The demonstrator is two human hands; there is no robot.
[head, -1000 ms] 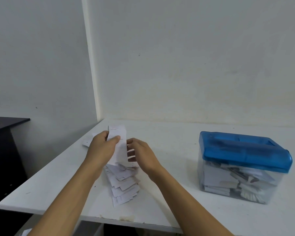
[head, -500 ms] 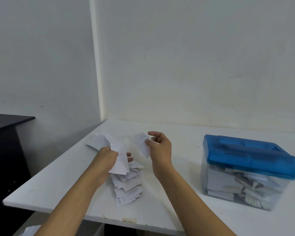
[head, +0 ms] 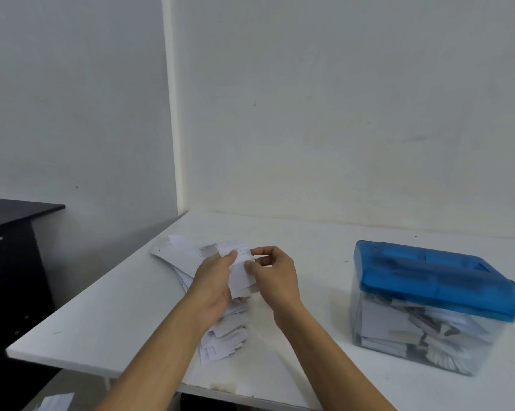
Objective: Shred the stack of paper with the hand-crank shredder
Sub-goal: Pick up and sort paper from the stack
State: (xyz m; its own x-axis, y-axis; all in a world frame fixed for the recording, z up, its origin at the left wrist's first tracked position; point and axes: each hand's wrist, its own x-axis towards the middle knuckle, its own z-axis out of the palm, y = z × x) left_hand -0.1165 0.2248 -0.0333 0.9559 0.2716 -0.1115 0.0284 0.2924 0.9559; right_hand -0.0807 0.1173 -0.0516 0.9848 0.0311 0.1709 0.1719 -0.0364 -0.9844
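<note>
Holding one small slip of paper (head: 240, 278) up between both hands, we have it well to the left of the hand-crank shredder (head: 434, 304). Our left grip (head: 213, 280) is clamped on the slip's left edge, with the thumb on the front face near the top and the fingers curled behind. Our right grip (head: 275, 277) pinches the slip's right edge between thumb and forefinger, and the other fingers curl loosely behind. The slip stands nearly upright, tilted a little, with faint handwriting near its top.

The stack of paper (head: 223, 336) lies on the white table (head: 116, 307) to the left of the shredder and well apart from it, partly hidden under our hands. It is a loose, fanned-out pile. Narrow pieces lie towards the table's front edge, and wider sheets spread farther back and farther left of the shredder.

The shredder stands upright on the table, its blue lid (head: 437, 280) seated on a clear bin (head: 375, 321). We can see cut pieces of paper heaped inside the bin.

Far to the left of the shredder, past the table's edge, a black cabinet (head: 10, 262) stands against the wall. Lower down on that side, a white sheet (head: 54, 401) lies on the floor.
</note>
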